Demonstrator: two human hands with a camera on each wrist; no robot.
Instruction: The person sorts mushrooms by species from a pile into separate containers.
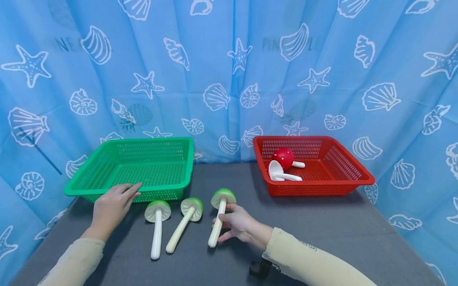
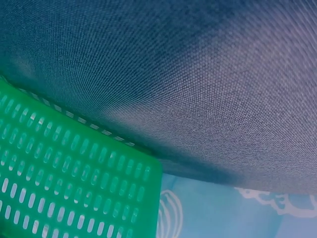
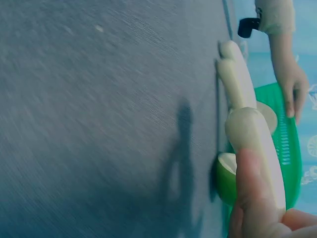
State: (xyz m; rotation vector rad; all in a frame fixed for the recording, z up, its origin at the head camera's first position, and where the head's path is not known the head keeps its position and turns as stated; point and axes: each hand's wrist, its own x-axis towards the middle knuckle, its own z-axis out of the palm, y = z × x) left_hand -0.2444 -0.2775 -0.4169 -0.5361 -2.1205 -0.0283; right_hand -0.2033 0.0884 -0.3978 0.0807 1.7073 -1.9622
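My right hand [image 1: 241,224] pinches the pale stem of a green-capped toy mushroom [image 1: 216,228] between thumb and fingers, cap pointing away from me. In the right wrist view, the stem's rounded end [image 3: 242,124] shows close up, with the thumb against it. Two more green-capped toy mushrooms lie to its left on the dark cloth: a cream-stemmed one [image 1: 181,230] and a white-stemmed one [image 1: 156,234]. At the near rim of a green basket [image 1: 189,174] is my left hand [image 1: 112,206], its fingers extended over the edge and holding nothing. No left fingers show in the left wrist view.
A red basket [image 1: 322,188] stands at the back right, with a red, white-dotted toy mushroom [image 1: 284,158] and a white one [image 1: 282,174] inside. Behind both baskets hangs a blue shell-print curtain [image 1: 222,119]. A small black object [image 1: 260,268] sits under the right sleeve.
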